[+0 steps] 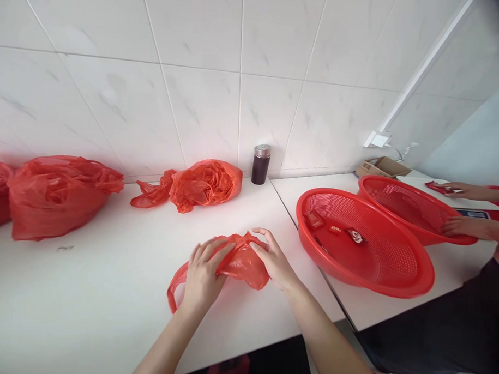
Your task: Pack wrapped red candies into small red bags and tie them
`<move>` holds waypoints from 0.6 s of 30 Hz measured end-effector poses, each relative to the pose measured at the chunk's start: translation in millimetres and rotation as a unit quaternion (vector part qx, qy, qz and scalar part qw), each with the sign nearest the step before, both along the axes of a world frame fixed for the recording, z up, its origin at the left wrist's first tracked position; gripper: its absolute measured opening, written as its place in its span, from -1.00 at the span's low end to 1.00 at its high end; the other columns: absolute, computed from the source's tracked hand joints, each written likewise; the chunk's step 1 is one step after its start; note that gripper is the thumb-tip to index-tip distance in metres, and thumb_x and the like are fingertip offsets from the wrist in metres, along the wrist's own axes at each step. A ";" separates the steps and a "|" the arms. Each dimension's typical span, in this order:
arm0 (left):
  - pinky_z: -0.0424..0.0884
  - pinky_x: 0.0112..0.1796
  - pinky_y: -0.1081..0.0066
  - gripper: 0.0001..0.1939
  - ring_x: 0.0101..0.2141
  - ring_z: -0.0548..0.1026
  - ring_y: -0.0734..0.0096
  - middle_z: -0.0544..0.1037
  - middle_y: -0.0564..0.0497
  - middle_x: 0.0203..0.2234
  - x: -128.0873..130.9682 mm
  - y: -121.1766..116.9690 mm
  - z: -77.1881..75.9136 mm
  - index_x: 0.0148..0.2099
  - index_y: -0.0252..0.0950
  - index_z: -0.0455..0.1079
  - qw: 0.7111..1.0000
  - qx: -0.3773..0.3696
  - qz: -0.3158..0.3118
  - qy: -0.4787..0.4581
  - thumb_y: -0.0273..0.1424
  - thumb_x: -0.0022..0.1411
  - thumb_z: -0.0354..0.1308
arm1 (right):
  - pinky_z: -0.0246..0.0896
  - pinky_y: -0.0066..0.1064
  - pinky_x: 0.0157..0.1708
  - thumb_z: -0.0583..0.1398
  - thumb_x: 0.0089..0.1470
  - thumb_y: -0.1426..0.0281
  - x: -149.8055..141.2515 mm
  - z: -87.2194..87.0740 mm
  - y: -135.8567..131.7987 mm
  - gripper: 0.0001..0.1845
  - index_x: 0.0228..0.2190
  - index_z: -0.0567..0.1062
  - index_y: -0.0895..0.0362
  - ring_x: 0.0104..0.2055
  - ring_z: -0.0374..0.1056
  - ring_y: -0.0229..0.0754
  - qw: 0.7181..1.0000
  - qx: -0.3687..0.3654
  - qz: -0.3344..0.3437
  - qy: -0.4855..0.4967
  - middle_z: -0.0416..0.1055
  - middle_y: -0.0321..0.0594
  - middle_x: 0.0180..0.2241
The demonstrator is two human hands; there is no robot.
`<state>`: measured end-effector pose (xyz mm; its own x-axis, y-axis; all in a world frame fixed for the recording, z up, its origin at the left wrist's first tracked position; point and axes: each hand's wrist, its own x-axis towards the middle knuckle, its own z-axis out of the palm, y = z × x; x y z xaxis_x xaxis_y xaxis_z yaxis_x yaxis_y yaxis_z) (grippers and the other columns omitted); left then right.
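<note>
A thin red plastic bag is between my two hands just above the white table, with a loop of it hanging at the left. My left hand is closed over its left side, fingers bent on the plastic. My right hand grips the right side, thumb pressed on the top edge and index finger raised. What the bag holds, if anything, cannot be made out. Right of my hands, a red perforated basket contains several small wrapped packets.
By the tiled wall stand a bunched red bag, a dark tumbler and a fuller red bag. A second red basket and a cardboard box are at the right. A co-worker's hands reach in there.
</note>
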<state>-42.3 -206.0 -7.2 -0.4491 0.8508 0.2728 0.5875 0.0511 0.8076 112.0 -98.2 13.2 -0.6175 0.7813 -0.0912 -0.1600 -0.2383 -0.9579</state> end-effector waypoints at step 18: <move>0.48 -0.11 0.19 -0.65 -0.08 0.52 0.07 0.57 -0.14 -0.10 18.8 -27.2 7.2 -0.07 -0.26 0.49 0.757 -0.015 0.006 -0.653 -0.18 0.16 0.18 | 0.27 -0.13 -0.02 0.12 -0.04 0.58 0.7 -23.3 -34.2 -0.45 -0.01 0.40 -0.08 0.04 0.32 -0.03 0.879 0.398 -0.005 -0.264 0.24 -0.22 0.15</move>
<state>-23.5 -233.2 0.0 -0.3272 0.8412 -0.4306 -0.7118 0.0803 0.6978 112.7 -132.4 -10.1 -0.6455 0.7327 0.2157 0.3580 0.5397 -0.7620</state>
